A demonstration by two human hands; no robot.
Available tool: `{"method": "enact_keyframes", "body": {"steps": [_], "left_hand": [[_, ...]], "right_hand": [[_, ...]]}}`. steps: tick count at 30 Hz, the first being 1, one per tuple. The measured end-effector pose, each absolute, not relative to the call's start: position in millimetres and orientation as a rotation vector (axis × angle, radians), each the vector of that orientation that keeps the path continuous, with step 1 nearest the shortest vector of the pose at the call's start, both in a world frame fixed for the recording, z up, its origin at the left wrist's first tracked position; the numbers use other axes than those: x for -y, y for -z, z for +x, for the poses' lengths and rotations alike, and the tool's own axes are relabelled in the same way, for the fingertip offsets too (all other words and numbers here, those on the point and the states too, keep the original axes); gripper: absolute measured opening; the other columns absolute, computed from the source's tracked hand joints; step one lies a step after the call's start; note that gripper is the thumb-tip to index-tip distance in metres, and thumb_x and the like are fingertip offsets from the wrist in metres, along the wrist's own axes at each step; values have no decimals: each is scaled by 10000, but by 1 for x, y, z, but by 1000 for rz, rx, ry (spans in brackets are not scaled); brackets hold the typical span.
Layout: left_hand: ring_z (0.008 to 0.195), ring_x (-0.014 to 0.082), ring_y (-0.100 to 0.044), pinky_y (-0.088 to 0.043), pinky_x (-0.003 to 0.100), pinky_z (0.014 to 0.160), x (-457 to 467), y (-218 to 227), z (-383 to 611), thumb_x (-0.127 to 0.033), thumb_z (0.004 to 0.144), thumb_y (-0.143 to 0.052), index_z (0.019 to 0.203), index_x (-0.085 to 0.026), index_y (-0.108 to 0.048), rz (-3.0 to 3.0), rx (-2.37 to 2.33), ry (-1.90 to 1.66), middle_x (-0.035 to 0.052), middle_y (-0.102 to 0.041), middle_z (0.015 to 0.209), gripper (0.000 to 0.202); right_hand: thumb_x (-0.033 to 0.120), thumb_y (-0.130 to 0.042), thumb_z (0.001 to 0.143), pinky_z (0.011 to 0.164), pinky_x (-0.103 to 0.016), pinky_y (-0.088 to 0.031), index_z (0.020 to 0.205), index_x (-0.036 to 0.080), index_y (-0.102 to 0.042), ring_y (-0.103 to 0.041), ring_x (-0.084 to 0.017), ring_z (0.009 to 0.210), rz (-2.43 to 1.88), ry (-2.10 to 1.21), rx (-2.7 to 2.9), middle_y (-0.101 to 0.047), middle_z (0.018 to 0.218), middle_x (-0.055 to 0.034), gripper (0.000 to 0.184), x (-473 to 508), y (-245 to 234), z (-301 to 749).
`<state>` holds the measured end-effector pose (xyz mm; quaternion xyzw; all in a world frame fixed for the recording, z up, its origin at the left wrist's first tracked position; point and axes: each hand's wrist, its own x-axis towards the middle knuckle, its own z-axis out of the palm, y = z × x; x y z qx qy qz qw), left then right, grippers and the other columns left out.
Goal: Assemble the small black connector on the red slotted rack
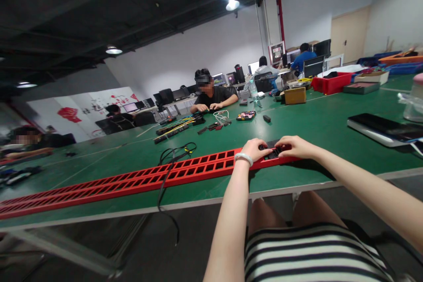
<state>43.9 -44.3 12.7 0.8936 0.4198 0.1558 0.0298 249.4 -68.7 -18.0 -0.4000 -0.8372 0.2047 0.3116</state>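
Your black-and-white striped garment [313, 251] is filling the bottom right, nearest the camera, with your bare forearms reaching forward above it. A long green table [317, 119] is stretching across the view in front of you. On it, a red slotted frame [205, 177] is lying along the near edge, running from the far left to beneath your hands. A person [214, 96] in dark clothing is sitting opposite, with both hands resting on the table. A red bin [332, 83] is standing toward the far right. Yellow and black cables [180, 128] are lying near that person, and a black strap [163, 189] is crossing the frame and dangling over the edge. Your left hand [253, 149] and right hand [295, 147] are standing slightly apart, fingers bending inward around a dark part [272, 154], which is sitting at the frame's right end; whether they are pinching it, you cannot tell from this view. A clear bottle [254, 90] is standing beyond, and a small black block [267, 118] is lying ahead of your hands. A pale bracelet [243, 157] is circling your left wrist.
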Motion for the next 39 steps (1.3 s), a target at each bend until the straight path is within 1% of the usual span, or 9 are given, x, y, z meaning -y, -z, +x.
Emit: {"method": "enact_keyframes", "body": {"steps": [24,31,39], "left_hand": [[815,151,-534,-413,243,749,48,-14,44,-506,685,-481,851,-202,-618,2728,-1318,-471,26,-601,863,373],[791,150,-536,-419,246,725,44,-11,41,-560,682,-442,844,-198,-615,2753,-1283,-503,33,-600,853,433],[800,155,-537,-419,251,733,46,-14,42,-560,678,-445,855,-197,-618,2730,-1304,-490,35,-599,857,440]], "right_hand": [[414,-596,601,677,-269,-413,961,219,-612,-524,-150,744,-1061,-515,2238,-550,861,-38,410,66,19,249],[448,-583,602,678,-259,-416,965,196,-607,-526,-153,755,-1050,-490,2255,-566,862,-48,442,67,17,249],[410,-567,636,714,-275,-415,995,201,-595,-521,-158,791,-1028,-507,2251,-546,899,-55,416,68,17,251]]}}
